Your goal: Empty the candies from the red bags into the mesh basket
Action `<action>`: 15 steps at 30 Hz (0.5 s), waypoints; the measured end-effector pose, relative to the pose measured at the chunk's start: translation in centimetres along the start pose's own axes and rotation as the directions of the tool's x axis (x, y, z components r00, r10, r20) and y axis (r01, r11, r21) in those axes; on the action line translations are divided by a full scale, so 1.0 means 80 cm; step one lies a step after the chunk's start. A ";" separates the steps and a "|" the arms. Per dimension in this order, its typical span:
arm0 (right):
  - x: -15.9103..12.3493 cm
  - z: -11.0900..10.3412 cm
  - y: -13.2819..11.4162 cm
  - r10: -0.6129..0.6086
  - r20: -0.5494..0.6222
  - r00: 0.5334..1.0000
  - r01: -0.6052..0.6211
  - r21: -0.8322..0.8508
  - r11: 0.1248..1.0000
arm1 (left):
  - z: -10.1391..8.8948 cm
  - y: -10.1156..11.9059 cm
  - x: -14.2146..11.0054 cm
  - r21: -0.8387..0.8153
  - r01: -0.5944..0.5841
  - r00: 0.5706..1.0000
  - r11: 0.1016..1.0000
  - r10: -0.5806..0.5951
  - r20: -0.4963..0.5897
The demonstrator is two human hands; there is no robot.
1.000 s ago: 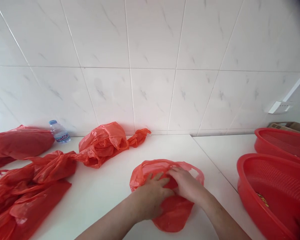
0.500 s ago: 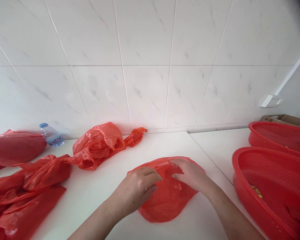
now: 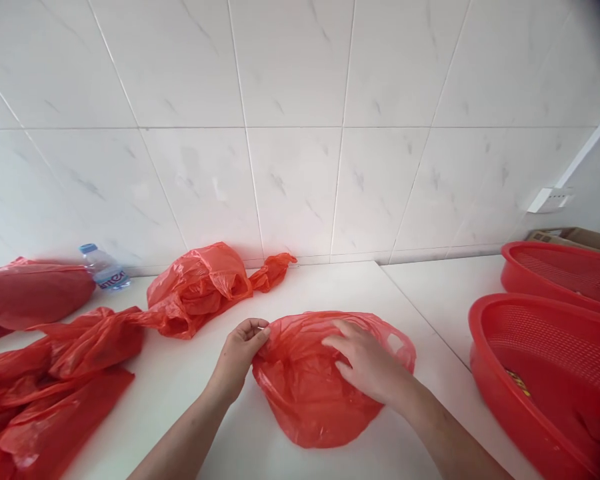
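A red plastic bag (image 3: 320, 407) lies on the white table in front of me, its mouth spread and facing up. At its left rim, my left hand (image 3: 237, 350) pinches the edge between thumb and fingers. My right hand (image 3: 365, 360) is over the bag's opening with fingers stretched out and apart, gripping nothing; whether the fingertips touch the plastic I cannot tell. A handle loop of the bag shows to the right of that hand. What the bag holds, if anything, cannot be made out.
Filled red bags (image 3: 200, 280) and a crumpled heap of red plastic bags (image 3: 55, 400) lie to the left, near a water bottle (image 3: 105, 268). Two red baskets (image 3: 490, 360) stand at right, the nearer with a small yellow packet (image 3: 519, 382) inside. Behind them sits a cardboard box (image 3: 575, 238).
My left hand has moved left from over the bag to its left rim and pinches it. The bag's mouth is spread wider. My right hand has shifted slightly left.
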State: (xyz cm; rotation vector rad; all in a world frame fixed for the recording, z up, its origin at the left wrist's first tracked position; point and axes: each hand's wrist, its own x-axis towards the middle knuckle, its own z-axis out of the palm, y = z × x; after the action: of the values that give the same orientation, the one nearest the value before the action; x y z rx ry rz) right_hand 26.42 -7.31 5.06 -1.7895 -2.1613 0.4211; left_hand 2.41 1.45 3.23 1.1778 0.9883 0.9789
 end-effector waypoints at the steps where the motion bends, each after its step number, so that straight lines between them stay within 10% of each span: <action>1: 0.000 0.002 -0.004 -0.002 0.007 1.000 0.002 0.008 1.000 | 0.003 -0.003 0.000 -0.036 0.003 1.000 0.999 -0.003 0.002; 8: -0.001 0.004 -0.035 -0.071 0.097 0.993 0.066 0.054 0.996 | 0.010 -0.016 -0.004 -0.266 0.095 0.994 0.959 -0.077 0.080; 15: -0.086 -0.102 -0.045 0.081 -0.234 0.969 -0.088 -0.020 0.996 | 0.008 -0.014 -0.001 -0.299 0.174 0.983 0.938 -0.149 0.104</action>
State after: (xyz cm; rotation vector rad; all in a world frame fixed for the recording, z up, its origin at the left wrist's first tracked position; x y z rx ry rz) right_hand 27.76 -14.50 13.66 -1.8496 -1.9465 0.1861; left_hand 3.06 1.05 2.17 0.8556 0.8205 0.9089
